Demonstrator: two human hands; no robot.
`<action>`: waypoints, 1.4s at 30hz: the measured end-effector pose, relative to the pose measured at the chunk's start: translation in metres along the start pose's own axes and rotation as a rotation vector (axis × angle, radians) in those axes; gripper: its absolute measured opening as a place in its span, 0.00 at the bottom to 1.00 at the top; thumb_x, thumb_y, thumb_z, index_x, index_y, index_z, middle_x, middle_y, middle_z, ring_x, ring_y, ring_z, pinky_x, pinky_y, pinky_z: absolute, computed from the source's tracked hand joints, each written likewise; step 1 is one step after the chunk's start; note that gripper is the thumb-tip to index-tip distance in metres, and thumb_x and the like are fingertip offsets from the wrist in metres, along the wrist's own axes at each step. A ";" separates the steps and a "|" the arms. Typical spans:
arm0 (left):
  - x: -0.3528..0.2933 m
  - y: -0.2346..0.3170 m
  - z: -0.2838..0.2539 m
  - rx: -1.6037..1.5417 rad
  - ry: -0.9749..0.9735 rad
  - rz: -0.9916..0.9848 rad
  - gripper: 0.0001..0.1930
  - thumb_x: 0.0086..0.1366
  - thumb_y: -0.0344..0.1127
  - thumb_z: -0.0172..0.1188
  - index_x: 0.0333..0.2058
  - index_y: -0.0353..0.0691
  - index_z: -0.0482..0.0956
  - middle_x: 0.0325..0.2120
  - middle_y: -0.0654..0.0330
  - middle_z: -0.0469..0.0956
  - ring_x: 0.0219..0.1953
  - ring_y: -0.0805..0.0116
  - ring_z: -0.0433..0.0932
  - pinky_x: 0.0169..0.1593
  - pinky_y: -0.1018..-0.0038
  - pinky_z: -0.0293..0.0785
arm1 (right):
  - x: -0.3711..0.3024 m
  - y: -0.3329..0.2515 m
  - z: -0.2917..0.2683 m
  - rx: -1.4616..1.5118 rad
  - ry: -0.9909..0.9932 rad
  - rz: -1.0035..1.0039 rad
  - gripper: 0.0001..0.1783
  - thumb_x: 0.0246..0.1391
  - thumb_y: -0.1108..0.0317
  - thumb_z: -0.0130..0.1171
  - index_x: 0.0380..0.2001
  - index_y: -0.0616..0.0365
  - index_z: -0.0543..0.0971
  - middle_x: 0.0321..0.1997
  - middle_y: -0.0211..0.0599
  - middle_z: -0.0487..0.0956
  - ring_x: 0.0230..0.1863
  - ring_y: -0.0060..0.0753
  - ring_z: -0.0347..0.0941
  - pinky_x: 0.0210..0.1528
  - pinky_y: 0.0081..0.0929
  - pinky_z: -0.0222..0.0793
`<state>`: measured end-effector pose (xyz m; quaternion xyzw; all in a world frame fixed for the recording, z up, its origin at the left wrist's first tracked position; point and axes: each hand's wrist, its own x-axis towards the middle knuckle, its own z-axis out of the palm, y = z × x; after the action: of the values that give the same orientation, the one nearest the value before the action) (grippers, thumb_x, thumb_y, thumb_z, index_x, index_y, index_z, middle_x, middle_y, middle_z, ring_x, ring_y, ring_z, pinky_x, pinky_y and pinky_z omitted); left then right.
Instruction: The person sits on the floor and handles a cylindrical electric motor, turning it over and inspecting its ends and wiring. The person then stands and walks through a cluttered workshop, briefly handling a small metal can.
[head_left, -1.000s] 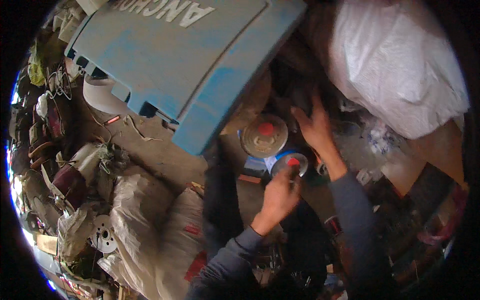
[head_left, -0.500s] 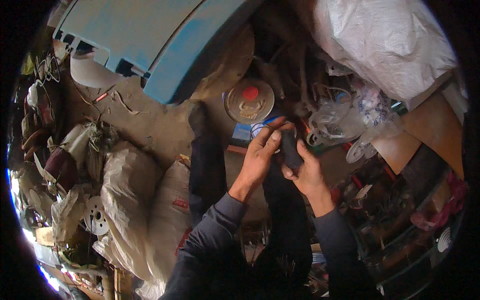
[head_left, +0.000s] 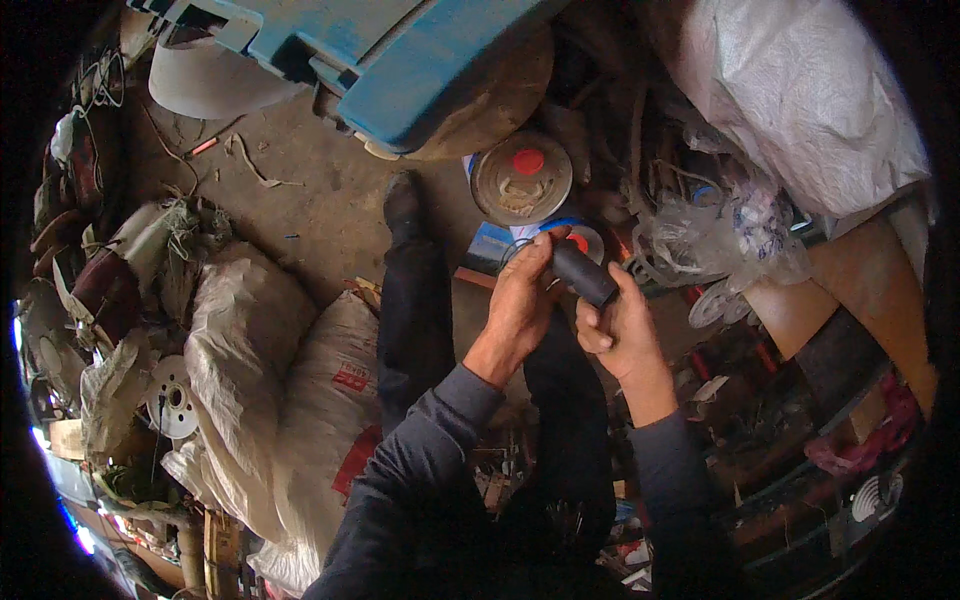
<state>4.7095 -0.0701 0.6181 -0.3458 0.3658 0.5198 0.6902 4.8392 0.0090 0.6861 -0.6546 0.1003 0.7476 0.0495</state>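
Note:
A smooth black cylinder [head_left: 585, 277] is held in front of me, tilted down to the right; its exact kind I cannot make out. My left hand [head_left: 515, 308] closes round its upper left end, and a thin dark wire loops out beside those fingers. At the lower right end, the thumb and curled fingers of my right hand [head_left: 625, 330] close about it. Just beyond the hands stands a round metal can [head_left: 522, 195] with a red cap. A smaller red-capped can [head_left: 590, 243] is partly hidden behind the cylinder, near a blue box [head_left: 488, 247].
A blue plastic casing [head_left: 420, 95] overhangs the far side. White woven sacks [head_left: 240, 350] lie at the left, and a large white sack [head_left: 800, 100] at the far right. Clear plastic bags [head_left: 690, 240], cardboard [head_left: 870, 285] and clutter crowd the right side.
The black cylinder has turned so that more of its side shows. My right hand has shifted toward its lower end. The view has moved, bringing the smaller red-capped can into sight.

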 end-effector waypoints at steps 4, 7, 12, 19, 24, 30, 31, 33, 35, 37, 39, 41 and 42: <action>0.000 0.004 -0.003 -0.087 -0.061 -0.023 0.23 0.78 0.53 0.56 0.60 0.43 0.79 0.54 0.64 0.78 0.55 0.68 0.74 0.59 0.65 0.68 | 0.000 -0.001 0.002 0.105 -0.141 0.152 0.33 0.73 0.40 0.39 0.44 0.63 0.77 0.15 0.26 0.66 0.08 0.23 0.54 0.15 0.22 0.52; 0.000 0.006 -0.001 -0.149 -0.093 -0.002 0.23 0.78 0.51 0.56 0.59 0.40 0.78 0.52 0.61 0.79 0.54 0.67 0.76 0.60 0.64 0.71 | 0.000 0.001 0.002 0.154 -0.164 0.212 0.33 0.73 0.42 0.38 0.43 0.65 0.76 0.13 0.23 0.64 0.08 0.22 0.52 0.14 0.22 0.52; -0.002 0.007 0.003 -0.163 -0.090 -0.008 0.22 0.78 0.53 0.54 0.58 0.41 0.76 0.53 0.59 0.80 0.55 0.64 0.79 0.53 0.67 0.75 | 0.001 0.004 0.000 0.152 -0.185 0.205 0.32 0.73 0.43 0.38 0.43 0.65 0.77 0.12 0.21 0.62 0.07 0.21 0.52 0.14 0.22 0.50; 0.000 0.005 0.004 -0.025 -0.097 0.108 0.22 0.81 0.51 0.49 0.56 0.37 0.76 0.51 0.53 0.80 0.54 0.60 0.79 0.58 0.62 0.75 | 0.011 0.014 0.010 -0.435 0.382 -0.094 0.26 0.73 0.45 0.45 0.46 0.59 0.78 0.24 0.43 0.80 0.18 0.38 0.74 0.20 0.33 0.68; -0.006 -0.001 0.006 0.215 0.114 0.152 0.20 0.83 0.48 0.45 0.49 0.37 0.79 0.47 0.58 0.79 0.50 0.68 0.74 0.59 0.69 0.70 | 0.025 0.041 0.021 -1.581 0.362 -1.117 0.34 0.64 0.55 0.64 0.63 0.68 0.67 0.44 0.64 0.81 0.48 0.69 0.79 0.50 0.56 0.74; 0.000 -0.001 -0.004 -0.012 0.090 0.060 0.19 0.82 0.48 0.45 0.51 0.41 0.79 0.51 0.55 0.79 0.56 0.59 0.76 0.63 0.59 0.69 | 0.037 0.005 0.014 -1.861 0.262 -0.762 0.27 0.65 0.52 0.62 0.57 0.59 0.73 0.42 0.59 0.82 0.39 0.67 0.81 0.37 0.58 0.76; 0.001 -0.001 -0.006 -0.041 0.095 0.033 0.18 0.82 0.49 0.45 0.51 0.44 0.79 0.52 0.57 0.80 0.57 0.61 0.75 0.64 0.59 0.68 | 0.038 -0.004 0.014 -1.880 0.251 -0.695 0.24 0.65 0.52 0.61 0.56 0.57 0.75 0.40 0.58 0.83 0.37 0.67 0.81 0.35 0.58 0.76; 0.002 0.001 -0.010 -0.078 0.109 0.098 0.17 0.82 0.50 0.45 0.49 0.46 0.77 0.50 0.58 0.80 0.54 0.60 0.76 0.57 0.58 0.71 | 0.049 -0.026 0.022 -1.671 0.281 -1.169 0.19 0.68 0.53 0.57 0.49 0.57 0.78 0.29 0.61 0.82 0.31 0.70 0.80 0.33 0.60 0.75; 0.004 0.004 -0.014 0.062 0.135 0.249 0.16 0.82 0.49 0.46 0.48 0.46 0.77 0.49 0.57 0.80 0.51 0.58 0.78 0.52 0.59 0.74 | 0.072 -0.059 0.034 -1.602 0.418 -1.174 0.18 0.67 0.55 0.57 0.47 0.60 0.79 0.27 0.61 0.82 0.29 0.70 0.79 0.32 0.60 0.75; 0.005 0.008 -0.016 0.048 0.201 0.252 0.16 0.81 0.45 0.47 0.46 0.40 0.78 0.45 0.59 0.79 0.49 0.66 0.76 0.58 0.65 0.70 | 0.111 -0.097 0.053 -1.565 0.382 -1.203 0.16 0.66 0.59 0.56 0.42 0.62 0.81 0.29 0.62 0.82 0.30 0.70 0.79 0.34 0.60 0.77; 0.007 0.010 -0.017 0.076 0.159 0.286 0.16 0.80 0.44 0.48 0.44 0.39 0.79 0.43 0.60 0.80 0.48 0.67 0.76 0.57 0.67 0.69 | 0.158 -0.133 0.074 -1.595 0.381 -1.286 0.15 0.66 0.61 0.55 0.37 0.63 0.82 0.33 0.63 0.83 0.33 0.68 0.81 0.39 0.61 0.79; 0.007 0.010 -0.017 0.196 0.217 0.325 0.18 0.81 0.48 0.48 0.42 0.40 0.78 0.41 0.58 0.79 0.49 0.61 0.76 0.59 0.62 0.70 | 0.209 -0.166 0.090 -1.784 0.388 -1.291 0.16 0.66 0.61 0.54 0.38 0.63 0.84 0.37 0.62 0.85 0.39 0.64 0.83 0.44 0.59 0.80; 0.006 0.009 -0.016 0.176 0.225 0.321 0.17 0.81 0.48 0.49 0.42 0.40 0.79 0.41 0.59 0.79 0.48 0.63 0.76 0.59 0.62 0.70 | 0.235 -0.181 0.097 -1.790 0.316 -1.366 0.16 0.65 0.60 0.55 0.44 0.63 0.83 0.40 0.62 0.85 0.42 0.65 0.83 0.47 0.57 0.79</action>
<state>4.6995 -0.0792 0.6045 -0.2773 0.5348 0.5472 0.5810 4.7498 0.1928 0.4503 -0.4595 -0.8425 0.2763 -0.0519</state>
